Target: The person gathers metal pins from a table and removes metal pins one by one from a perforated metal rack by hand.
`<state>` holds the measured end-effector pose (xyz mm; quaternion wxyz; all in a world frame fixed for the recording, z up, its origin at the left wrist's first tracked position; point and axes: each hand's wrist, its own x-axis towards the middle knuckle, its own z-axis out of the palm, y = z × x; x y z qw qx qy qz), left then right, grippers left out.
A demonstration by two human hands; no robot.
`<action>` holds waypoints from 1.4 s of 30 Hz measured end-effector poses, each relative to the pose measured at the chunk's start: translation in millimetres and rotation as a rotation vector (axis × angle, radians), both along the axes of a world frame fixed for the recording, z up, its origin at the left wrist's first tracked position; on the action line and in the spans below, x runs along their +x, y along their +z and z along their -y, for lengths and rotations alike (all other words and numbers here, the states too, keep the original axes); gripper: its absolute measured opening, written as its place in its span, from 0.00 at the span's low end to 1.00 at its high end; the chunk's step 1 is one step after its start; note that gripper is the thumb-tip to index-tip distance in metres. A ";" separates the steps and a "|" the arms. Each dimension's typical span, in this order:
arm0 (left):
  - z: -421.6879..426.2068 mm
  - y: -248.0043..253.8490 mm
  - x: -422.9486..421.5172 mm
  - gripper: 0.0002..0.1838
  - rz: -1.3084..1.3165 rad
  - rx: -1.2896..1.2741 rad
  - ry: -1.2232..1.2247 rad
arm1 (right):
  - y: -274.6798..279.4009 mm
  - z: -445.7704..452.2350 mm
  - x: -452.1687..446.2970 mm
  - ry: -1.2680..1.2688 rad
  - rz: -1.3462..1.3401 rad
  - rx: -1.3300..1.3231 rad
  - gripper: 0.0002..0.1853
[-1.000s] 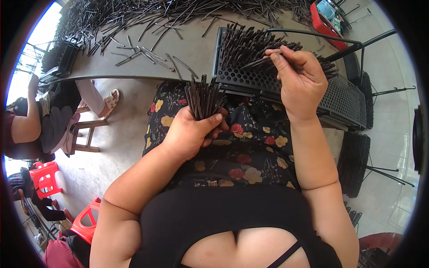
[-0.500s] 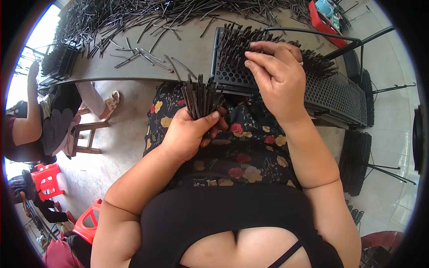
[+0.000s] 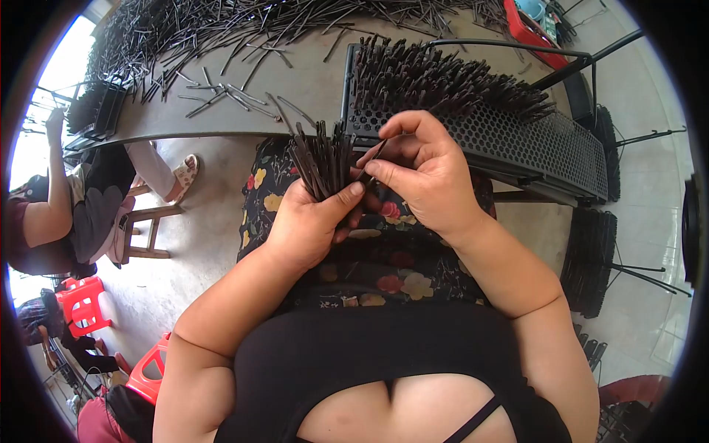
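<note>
My left hand [image 3: 314, 214] is closed round a bundle of thin dark sticks [image 3: 321, 159], which stand upright out of the fist above my lap. Close beside it, my right hand [image 3: 425, 170] pinches one dark stick [image 3: 379, 151] between thumb and fingers, at the bundle's right side. Just beyond the right hand is a black perforated rack [image 3: 509, 144]. Many dark sticks [image 3: 443, 77] stand packed in the rack's holes toward its far side, while the holes along the near side show bare.
A large heap of loose dark sticks [image 3: 185, 37] covers the table's far side, with several strays [image 3: 229, 96] nearer. Another filled rack [image 3: 96, 111] stands at left, near a seated person [image 3: 44, 207]. A red tray [image 3: 532, 33] sits far right; red stools [image 3: 81, 306] stand lower left.
My right hand has come down from the rack toward the bundle and now pinches a stick beside it. My left hand stays almost in place, holding the bundle.
</note>
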<state>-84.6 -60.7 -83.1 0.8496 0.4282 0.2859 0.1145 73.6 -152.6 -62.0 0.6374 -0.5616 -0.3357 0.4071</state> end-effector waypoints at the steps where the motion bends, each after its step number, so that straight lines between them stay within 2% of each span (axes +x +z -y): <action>1: 0.3 -0.5 -0.2 0.09 0.000 0.001 0.000 | -0.3 0.2 0.3 0.000 0.000 0.001 0.06; 3: 1.6 -1.8 -2.3 0.14 -0.002 0.013 -0.032 | -1.8 2.3 0.6 0.031 0.025 0.015 0.07; 6: 3.1 3.8 -2.3 0.13 0.019 -0.085 -0.035 | -6.5 3.5 9.9 0.107 -0.025 0.077 0.08; 8: 1.7 1.5 -3.6 0.11 0.006 -0.088 -0.059 | 3.7 6.0 15.2 0.048 -0.032 0.071 0.09; 10: 1.3 -3.4 -5.0 0.09 -0.007 -0.092 -0.076 | 6.4 4.6 30.2 -0.120 -0.050 0.199 0.08; 14: 0.8 -11.9 -2.3 0.05 -0.091 -0.065 -0.074 | 8.9 6.7 60.9 -0.426 0.456 0.364 0.09; 15: 0.9 -12.6 -1.1 0.04 -0.107 -0.061 -0.066 | 8.1 6.2 62.8 -0.453 0.453 0.388 0.10; 25: 1.5 -9.3 -0.4 0.05 -0.132 -0.028 -0.086 | 2.4 6.0 65.8 -0.429 0.560 0.357 0.11; 27: 0.7 -10.3 1.0 0.05 -0.150 -0.008 -0.095 | 1.8 1.8 65.4 -0.322 0.833 0.231 0.15; 28: 0.9 -10.9 1.0 0.05 -0.150 -0.006 -0.095 | -0.5 -2.4 65.0 -0.312 0.957 0.255 0.15; 29: 1.4 -11.9 1.1 0.04 -0.153 0.007 -0.089 | 0.1 -7.7 62.4 -0.313 0.956 0.256 0.15; 31: 1.8 -12.9 0.6 0.04 -0.158 0.020 -0.084 | 3.2 -19.2 55.4 -0.407 0.869 0.421 0.11; 33: 1.8 -13.1 0.2 0.04 -0.140 0.037 -0.063 | 3.7 -23.6 60.2 -0.433 0.841 0.427 0.07; 35: 2.1 -12.8 -0.2 0.04 -0.140 0.037 -0.062 | 9.6 -23.0 70.3 -0.386 1.293 0.370 0.06; 36: 2.0 -12.5 -0.3 0.03 -0.138 0.037 -0.061 | 9.0 -22.7 73.4 -0.386 1.293 0.371 0.06; 38: 1.3 -12.1 -0.2 0.03 -0.148 0.038 -0.064 | 6.7 -22.7 77.3 -0.338 1.459 0.382 0.06; 42: 0.4 -11.6 0.8 0.04 -0.147 -0.017 -0.038 | 9.6 -12.2 61.9 -0.356 1.517 0.389 0.07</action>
